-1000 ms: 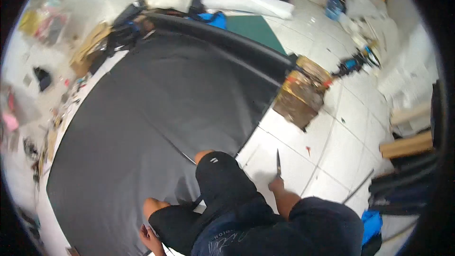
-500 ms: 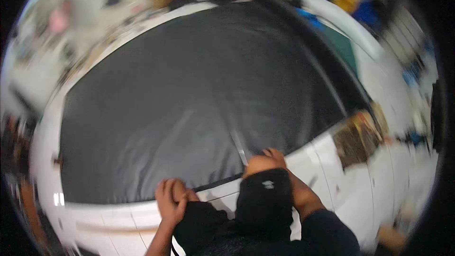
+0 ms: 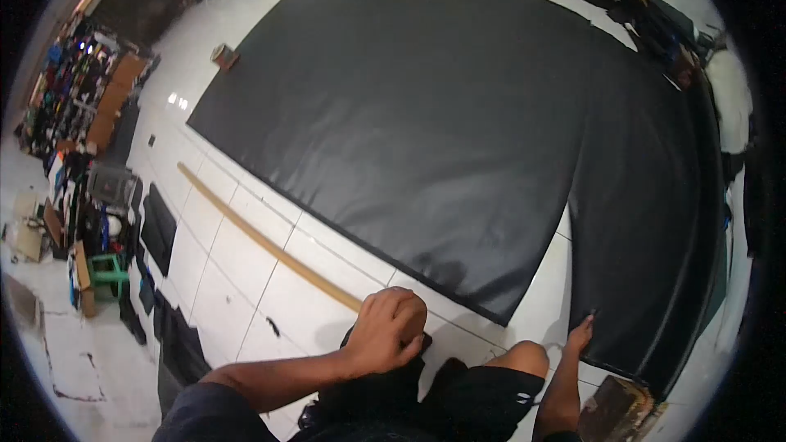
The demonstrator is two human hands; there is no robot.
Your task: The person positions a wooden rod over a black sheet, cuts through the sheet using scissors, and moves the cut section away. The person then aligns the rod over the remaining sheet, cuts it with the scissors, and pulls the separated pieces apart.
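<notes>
My left hand rests over my bent left knee with its fingers laid across it, holding nothing. Low on the right, my right hand pinches the near left edge of a black leather-like strip; a small dark spot by the fingertips is too small to make out. Left of the strip, a large black leather-like sheet lies spread on the floor. A wedge of white floor shows between the near ends of the two pieces, and they meet farther away.
A long wooden stick lies on the white tiles to the left. A small can sits at the sheet's left edge. Brown scrap lies at lower right. Cluttered shelves and a green stool stand at left.
The view has swung to the left. My right hand has left my right knee and now grips the strip, whose near end stands farther from the large sheet. My left hand stays on its knee.
</notes>
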